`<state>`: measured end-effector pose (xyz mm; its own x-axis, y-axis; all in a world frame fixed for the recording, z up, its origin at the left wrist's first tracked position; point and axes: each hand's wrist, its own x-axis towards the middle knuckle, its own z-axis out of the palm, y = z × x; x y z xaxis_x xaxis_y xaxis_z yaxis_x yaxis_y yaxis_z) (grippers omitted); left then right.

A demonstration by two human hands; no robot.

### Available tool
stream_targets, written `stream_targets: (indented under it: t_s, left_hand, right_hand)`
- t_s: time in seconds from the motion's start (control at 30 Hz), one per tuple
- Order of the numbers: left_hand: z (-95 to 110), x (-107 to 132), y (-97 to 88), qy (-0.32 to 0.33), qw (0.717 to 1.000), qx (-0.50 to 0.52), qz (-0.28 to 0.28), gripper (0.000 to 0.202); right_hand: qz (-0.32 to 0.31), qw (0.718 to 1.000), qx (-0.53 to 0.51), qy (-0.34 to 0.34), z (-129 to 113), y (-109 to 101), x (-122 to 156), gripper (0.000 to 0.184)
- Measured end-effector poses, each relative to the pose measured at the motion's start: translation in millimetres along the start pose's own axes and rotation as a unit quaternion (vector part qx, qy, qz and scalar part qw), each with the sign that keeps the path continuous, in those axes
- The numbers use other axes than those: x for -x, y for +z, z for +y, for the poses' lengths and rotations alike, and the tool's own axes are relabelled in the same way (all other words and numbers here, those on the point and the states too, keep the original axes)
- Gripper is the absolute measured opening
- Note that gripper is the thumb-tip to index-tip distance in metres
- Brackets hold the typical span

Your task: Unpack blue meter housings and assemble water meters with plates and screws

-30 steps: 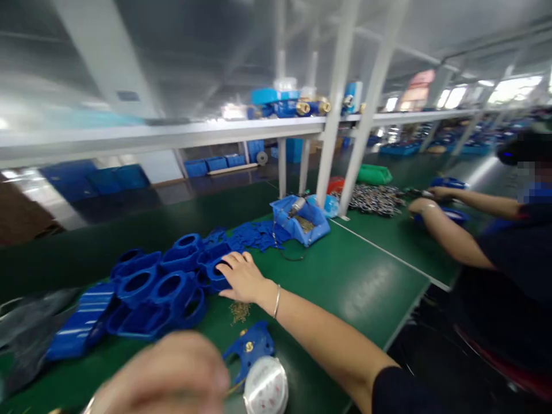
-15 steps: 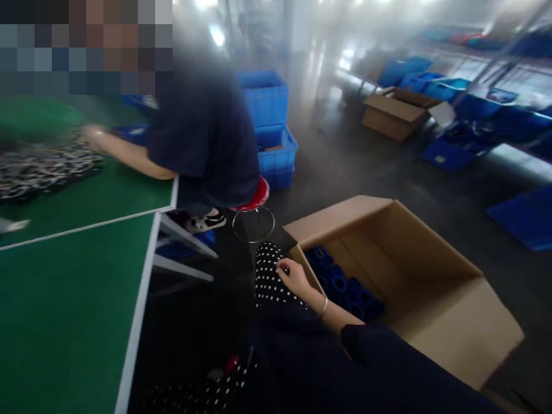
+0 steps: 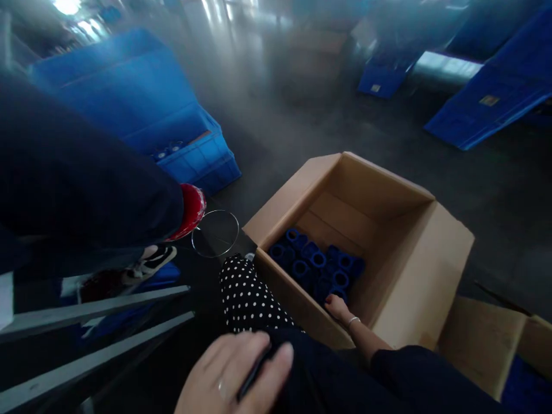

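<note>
An open cardboard box [image 3: 414,270] stands on the floor to my right, holding several blue plastic housings [image 3: 317,265] in its bottom. My right hand [image 3: 337,307] reaches down into the box and touches the nearest blue housings; its fingers are partly hidden, so I cannot tell whether they grip one. My left hand [image 3: 235,374] is close to the camera at the bottom, fingers curled around a thin dark object against my dark top. My polka-dot skirt [image 3: 248,296] shows between the hands.
A co-worker in dark clothes [image 3: 73,190] sits on a red stool [image 3: 190,210] at left. Blue crates [image 3: 142,115] stand behind, more blue bins [image 3: 491,92] at the far right. Grey table-frame bars [image 3: 95,333] cross the lower left. Another cardboard box [image 3: 491,345] is at right.
My view swung from the green table with blue housings down to the floor box. My right hand left the table, passed my lap and went down into the box.
</note>
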<state>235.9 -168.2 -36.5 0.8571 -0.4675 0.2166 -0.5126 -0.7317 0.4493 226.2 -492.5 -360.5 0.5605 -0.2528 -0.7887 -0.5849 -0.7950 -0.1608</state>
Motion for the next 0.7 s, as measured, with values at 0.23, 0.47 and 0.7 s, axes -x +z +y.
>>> stream_targets:
  t_s: [0.23, 0.47, 0.7]
  left_hand:
    - [-62, -26, 136.1, -0.190, 0.970, 0.147, -0.037, 0.035]
    - [-75, -6, 154.0, -0.245, 0.960, 0.134, -0.001, 0.040]
    - [-95, -28, 154.9, -0.211, 0.975, 0.073, -0.012, 0.037]
  right_hand:
    - [0.096, 0.990, 0.017, 0.105, 17, 24, -18, 0.027]
    - [0.111, 0.983, 0.076, 0.123, 36, 15, -47, 0.035]
    - [0.037, 0.992, 0.087, 0.089, 42, 11, -63, 0.027]
